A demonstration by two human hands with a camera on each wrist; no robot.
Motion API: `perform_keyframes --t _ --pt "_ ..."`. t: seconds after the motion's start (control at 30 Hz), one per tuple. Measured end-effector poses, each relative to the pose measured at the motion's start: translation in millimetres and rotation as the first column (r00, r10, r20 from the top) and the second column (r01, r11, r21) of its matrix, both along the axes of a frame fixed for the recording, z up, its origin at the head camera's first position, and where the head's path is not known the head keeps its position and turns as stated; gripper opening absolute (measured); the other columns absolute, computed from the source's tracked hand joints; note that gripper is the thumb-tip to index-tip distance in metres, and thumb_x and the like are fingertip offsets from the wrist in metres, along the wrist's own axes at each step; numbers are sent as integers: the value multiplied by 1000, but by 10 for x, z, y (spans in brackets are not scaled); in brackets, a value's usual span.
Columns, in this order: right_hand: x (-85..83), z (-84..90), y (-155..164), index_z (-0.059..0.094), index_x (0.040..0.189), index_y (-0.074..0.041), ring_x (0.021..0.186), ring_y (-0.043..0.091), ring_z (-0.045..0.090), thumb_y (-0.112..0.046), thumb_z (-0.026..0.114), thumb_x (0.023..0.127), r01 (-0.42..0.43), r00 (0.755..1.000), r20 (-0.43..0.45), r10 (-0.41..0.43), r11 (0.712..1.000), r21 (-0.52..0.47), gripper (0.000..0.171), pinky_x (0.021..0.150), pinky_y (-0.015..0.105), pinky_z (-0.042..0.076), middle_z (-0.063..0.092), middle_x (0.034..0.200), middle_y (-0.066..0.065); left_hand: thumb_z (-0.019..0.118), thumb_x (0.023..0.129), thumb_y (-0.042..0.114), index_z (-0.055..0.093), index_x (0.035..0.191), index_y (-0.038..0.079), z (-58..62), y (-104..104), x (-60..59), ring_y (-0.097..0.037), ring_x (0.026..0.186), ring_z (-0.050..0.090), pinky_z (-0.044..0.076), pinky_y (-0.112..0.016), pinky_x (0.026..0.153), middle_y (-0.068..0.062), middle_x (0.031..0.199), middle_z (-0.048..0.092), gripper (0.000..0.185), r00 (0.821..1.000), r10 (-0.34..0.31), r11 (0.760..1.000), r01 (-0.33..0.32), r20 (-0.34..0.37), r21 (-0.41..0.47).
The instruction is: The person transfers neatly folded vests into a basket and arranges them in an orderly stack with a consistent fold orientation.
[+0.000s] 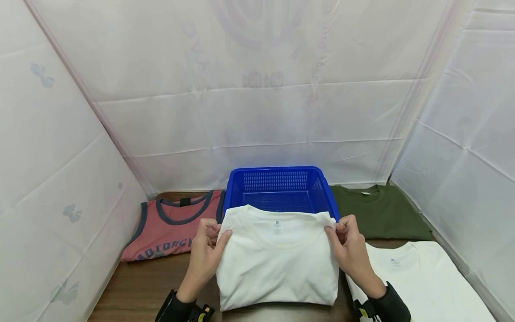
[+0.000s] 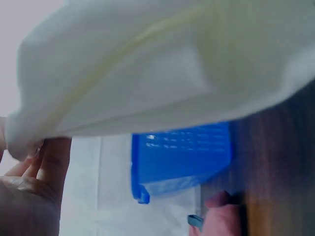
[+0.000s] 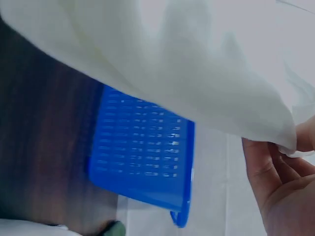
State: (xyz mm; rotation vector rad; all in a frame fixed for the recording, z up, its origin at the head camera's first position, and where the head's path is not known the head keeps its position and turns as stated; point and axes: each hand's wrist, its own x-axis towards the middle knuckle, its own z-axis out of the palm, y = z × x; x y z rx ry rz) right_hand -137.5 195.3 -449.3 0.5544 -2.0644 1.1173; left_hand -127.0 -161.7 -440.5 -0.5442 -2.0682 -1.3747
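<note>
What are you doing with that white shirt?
A person's left hand and right hand pinch the top corners of a folded white T-shirt on a wooden table, just in front of an empty blue basket. A pink tank top, a green shirt and another white shirt lie around it.

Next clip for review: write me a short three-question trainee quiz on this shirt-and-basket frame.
1. True or false: both hands pinch the folded white T-shirt at its upper corners.
2. What lies right of the blue basket? A) green shirt B) red tank top C) towel
3. Fill in: the basket looks ____ inside.

Key: 1 true, the left hand and right hand each grip a corner. 2 A, the green shirt. 3 empty.
</note>
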Motion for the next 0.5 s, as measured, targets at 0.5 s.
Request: perform_keyframes --t 0.5 --pt "-87 233 33 76 103 -9 58 0 38 16 64 89 -27 994 -105 32 998 52 31 54 15 34 58 75 -4 65 101 5 77 115 20 277 10 -78 -4 52 27 30 -21 46 2 89 65 23 999 -23 994 26 32 -103"
